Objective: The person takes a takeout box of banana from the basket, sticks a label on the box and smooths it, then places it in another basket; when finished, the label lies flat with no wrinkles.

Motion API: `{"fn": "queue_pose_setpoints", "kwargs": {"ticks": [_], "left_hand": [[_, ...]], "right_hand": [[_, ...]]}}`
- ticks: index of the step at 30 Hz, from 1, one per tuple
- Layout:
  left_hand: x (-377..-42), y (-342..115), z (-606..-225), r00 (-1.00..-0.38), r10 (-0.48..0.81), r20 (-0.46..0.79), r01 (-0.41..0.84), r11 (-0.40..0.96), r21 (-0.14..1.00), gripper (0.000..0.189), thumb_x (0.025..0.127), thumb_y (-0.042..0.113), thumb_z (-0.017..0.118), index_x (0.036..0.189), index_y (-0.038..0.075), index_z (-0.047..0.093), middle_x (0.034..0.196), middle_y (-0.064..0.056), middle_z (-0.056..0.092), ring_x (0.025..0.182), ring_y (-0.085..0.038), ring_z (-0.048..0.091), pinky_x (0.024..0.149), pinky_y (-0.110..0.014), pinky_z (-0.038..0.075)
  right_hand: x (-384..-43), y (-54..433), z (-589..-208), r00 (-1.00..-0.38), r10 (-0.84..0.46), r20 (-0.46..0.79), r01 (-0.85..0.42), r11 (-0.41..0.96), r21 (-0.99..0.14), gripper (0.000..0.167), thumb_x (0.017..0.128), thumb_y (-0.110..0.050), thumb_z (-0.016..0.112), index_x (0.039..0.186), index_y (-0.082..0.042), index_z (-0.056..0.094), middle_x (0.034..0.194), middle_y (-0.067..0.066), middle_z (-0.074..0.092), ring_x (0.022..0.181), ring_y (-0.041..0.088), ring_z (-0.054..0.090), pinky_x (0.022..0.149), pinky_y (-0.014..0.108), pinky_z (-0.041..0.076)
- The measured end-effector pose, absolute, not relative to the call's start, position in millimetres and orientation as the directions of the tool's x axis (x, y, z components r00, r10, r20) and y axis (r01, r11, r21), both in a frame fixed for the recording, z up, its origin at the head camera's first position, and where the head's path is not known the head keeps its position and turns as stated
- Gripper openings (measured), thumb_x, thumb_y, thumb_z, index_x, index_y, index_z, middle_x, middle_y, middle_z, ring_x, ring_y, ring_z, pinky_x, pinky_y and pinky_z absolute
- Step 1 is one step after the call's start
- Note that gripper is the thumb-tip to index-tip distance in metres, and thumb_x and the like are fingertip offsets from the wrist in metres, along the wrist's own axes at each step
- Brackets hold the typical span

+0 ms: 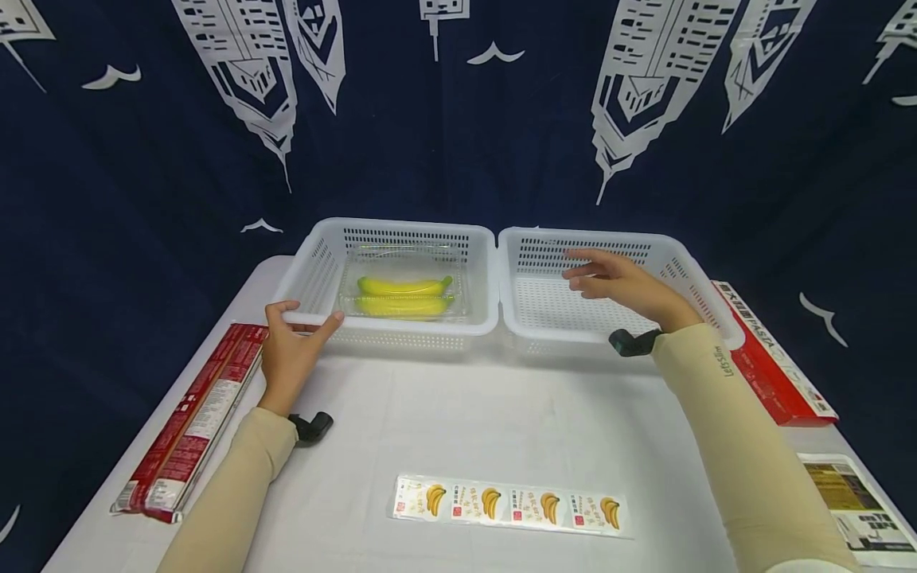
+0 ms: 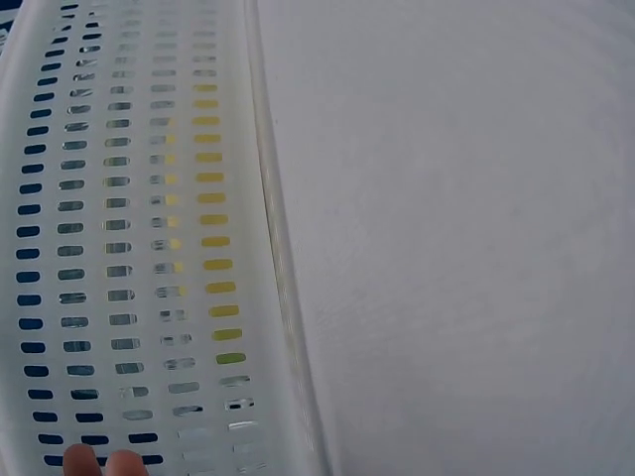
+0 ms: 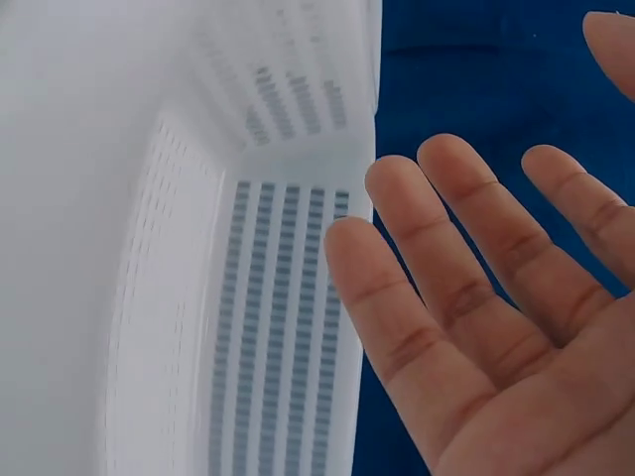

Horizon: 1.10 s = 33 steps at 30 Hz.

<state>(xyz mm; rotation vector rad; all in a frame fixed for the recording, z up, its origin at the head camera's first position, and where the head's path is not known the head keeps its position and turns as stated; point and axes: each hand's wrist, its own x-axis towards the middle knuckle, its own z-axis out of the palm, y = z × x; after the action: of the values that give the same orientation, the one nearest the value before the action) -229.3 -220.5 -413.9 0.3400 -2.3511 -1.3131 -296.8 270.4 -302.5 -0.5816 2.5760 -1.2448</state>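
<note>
Two white plastic baskets stand side by side at the back of the table. In the left basket (image 1: 401, 328) a clear plastic box (image 1: 458, 263) contains two yellow-green bananas (image 1: 403, 305). My left hand (image 1: 294, 354) grips this basket's front left corner, its thumb along the rim; two fingertips (image 2: 81, 460) show against the perforated wall in the left wrist view. Over the right basket (image 1: 526, 314) hovers my right hand (image 1: 619, 285), fingers extended and holding nothing. The right wrist view shows its spread fingers (image 3: 397, 317) beside the basket's slotted wall.
A strip of banana-picture labels (image 1: 509, 505) lies at the front of the table. On the left is a long red packet (image 1: 200, 418). To the right are a red and white box (image 1: 777, 366) and a printed package (image 1: 860, 509), partly behind the right sleeve.
</note>
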Motion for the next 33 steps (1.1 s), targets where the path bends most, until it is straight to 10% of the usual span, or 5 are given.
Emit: {"fn": "queue_pose_setpoints", "kwargs": {"ticks": [15, 23, 33], "left_hand": [[-231.5, -220.0, -416.1, -0.872, -0.420, 0.252, 0.007, 0.504, 0.864, 0.078, 0.094, 0.046, 0.083, 0.146, 0.007, 0.041, 0.112, -0.024, 0.073, 0.094, -0.039, 0.066, 0.072, -0.040, 0.042], [-231.6, -220.3, -417.1, -0.869, -0.429, 0.245, 0.006, 0.488, 0.873, 0.077, 0.094, 0.046, 0.083, 0.146, 0.007, 0.042, 0.109, -0.022, 0.073, 0.089, -0.032, 0.064, 0.071, -0.038, 0.043], [-232.6, -222.3, -418.2, -0.871, -0.426, 0.244, 0.010, 0.483, 0.876, 0.077, 0.093, 0.050, 0.083, 0.144, 0.008, 0.043, 0.107, -0.019, 0.075, 0.085, -0.024, 0.063, 0.070, -0.037, 0.045]], "right_hand": [[-333.7, 203.1, -301.7, -0.854, -0.514, -0.083, -0.097, 0.313, -0.945, 0.058, 0.113, -0.011, 0.051, 0.165, 0.005, 0.031, 0.156, 0.036, 0.046, 0.127, 0.031, 0.064, 0.114, 0.050, 0.050], [-346.9, 166.2, -306.4, -0.875, -0.473, -0.101, 0.006, 0.198, -0.980, 0.057, 0.114, -0.008, 0.050, 0.166, 0.004, 0.031, 0.140, 0.018, 0.060, 0.124, 0.028, 0.065, 0.119, 0.051, 0.045], [-353.4, 122.3, -300.9, -0.907, -0.393, -0.148, 0.079, 0.184, -0.980, 0.059, 0.113, -0.010, 0.053, 0.167, -0.001, 0.033, 0.161, 0.027, 0.043, 0.148, 0.048, 0.046, 0.121, 0.047, 0.043]]}}
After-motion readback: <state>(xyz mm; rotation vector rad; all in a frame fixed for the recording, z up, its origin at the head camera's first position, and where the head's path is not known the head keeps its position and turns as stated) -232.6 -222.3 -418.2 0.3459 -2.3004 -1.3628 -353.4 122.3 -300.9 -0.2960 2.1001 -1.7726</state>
